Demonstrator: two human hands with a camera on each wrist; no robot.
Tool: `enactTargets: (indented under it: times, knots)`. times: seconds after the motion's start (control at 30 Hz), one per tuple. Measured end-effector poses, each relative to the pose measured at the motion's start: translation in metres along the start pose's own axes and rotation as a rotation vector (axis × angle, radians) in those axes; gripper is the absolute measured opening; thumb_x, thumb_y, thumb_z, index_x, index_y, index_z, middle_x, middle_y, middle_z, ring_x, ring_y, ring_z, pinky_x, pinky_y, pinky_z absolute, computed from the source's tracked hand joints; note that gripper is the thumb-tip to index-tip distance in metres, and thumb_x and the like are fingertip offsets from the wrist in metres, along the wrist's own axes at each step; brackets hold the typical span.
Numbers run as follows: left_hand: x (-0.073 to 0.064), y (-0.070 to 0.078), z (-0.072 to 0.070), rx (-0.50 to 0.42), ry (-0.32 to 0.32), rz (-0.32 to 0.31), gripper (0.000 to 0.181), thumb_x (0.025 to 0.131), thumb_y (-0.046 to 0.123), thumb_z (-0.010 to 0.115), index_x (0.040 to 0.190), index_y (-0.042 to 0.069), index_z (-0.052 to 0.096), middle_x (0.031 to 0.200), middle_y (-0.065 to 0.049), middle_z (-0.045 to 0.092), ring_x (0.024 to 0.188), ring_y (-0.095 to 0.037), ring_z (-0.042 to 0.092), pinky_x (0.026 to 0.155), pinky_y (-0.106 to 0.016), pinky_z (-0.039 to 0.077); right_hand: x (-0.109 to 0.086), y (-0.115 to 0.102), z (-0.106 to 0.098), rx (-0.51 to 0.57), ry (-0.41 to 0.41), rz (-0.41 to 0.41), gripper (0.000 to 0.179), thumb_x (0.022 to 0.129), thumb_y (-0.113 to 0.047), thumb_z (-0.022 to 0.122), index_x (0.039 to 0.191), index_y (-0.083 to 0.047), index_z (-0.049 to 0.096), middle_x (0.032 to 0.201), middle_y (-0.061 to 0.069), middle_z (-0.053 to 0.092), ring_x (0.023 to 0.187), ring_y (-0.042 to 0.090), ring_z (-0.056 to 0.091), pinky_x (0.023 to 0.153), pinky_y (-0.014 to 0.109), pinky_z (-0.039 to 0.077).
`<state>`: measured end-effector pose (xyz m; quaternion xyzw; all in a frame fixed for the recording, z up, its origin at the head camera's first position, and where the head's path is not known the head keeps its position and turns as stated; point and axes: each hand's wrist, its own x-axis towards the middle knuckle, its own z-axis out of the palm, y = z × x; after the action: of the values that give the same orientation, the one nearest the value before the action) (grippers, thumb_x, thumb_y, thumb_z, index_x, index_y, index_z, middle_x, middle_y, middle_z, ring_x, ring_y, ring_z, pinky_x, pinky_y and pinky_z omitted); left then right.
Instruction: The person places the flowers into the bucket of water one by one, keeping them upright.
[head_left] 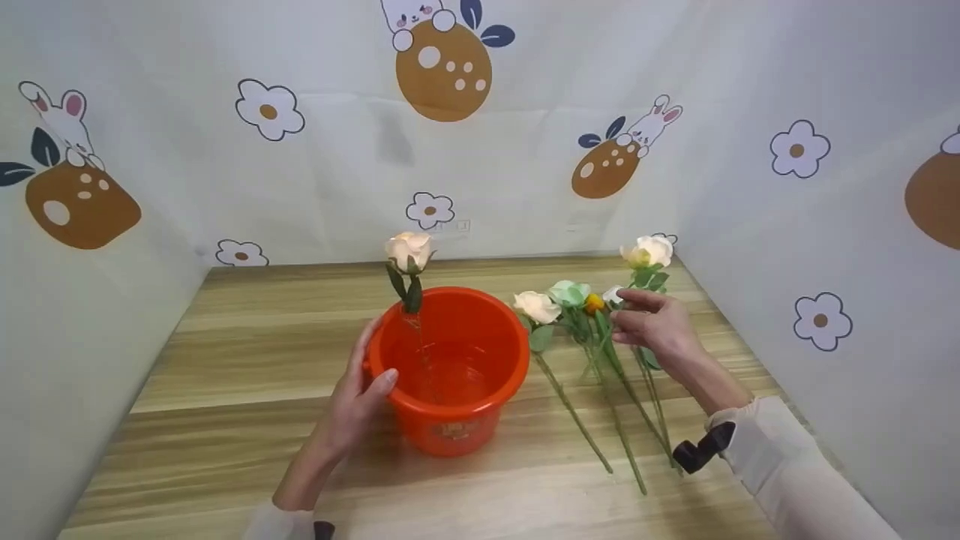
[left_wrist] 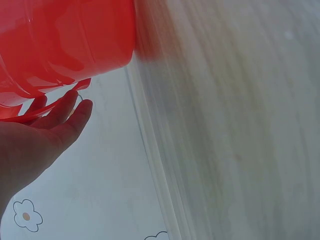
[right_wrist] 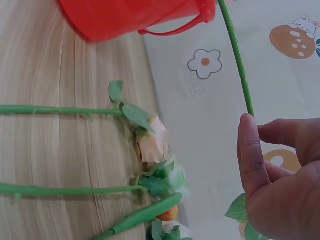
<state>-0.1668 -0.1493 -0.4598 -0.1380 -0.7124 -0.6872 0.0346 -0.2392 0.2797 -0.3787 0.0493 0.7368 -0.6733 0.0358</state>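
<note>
A red plastic bucket (head_left: 454, 420) stands upright on the wooden table. My left hand (head_left: 360, 394) holds its left side, thumb over the rim and fingers against the outer wall near the handle (left_wrist: 82, 85). One pale pink rose (head_left: 411, 251) stands in the bucket, its head above the rim. My right hand (head_left: 664, 326) is over the flowers right of the bucket. Its thumb and index finger pinch a green stem (right_wrist: 235, 50) in the right wrist view. A cream flower (head_left: 651, 251) shows just beyond this hand; the hand hides where stem and blossom join.
Right of the bucket lie a peach rose (head_left: 537, 307), a green-white flower (head_left: 570, 292), an orange bloom (head_left: 594, 303) and a small white flower (head_left: 613, 295). Their stems point toward me. A printed cloth (head_left: 330, 172) hangs behind the table (head_left: 225, 360) and along its sides.
</note>
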Motion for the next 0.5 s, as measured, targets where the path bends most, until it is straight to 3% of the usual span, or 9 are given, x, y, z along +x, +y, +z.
enactTargets:
  times: [0.5]
  knots:
    - [0.001,-0.001,0.000,0.018,0.001,0.010,0.076,0.104,0.018,0.058,0.168,0.034,0.021,0.170,-0.005,0.036,0.146,-0.033,0.048,0.105,-0.033,0.058,-0.002,-0.009,0.035,0.114,0.012,-0.048,0.058,0.095,0.009,0.066,0.150,0.009,0.048,0.114,0.010,0.053,0.071,0.010,0.070,0.073,0.022,0.064]
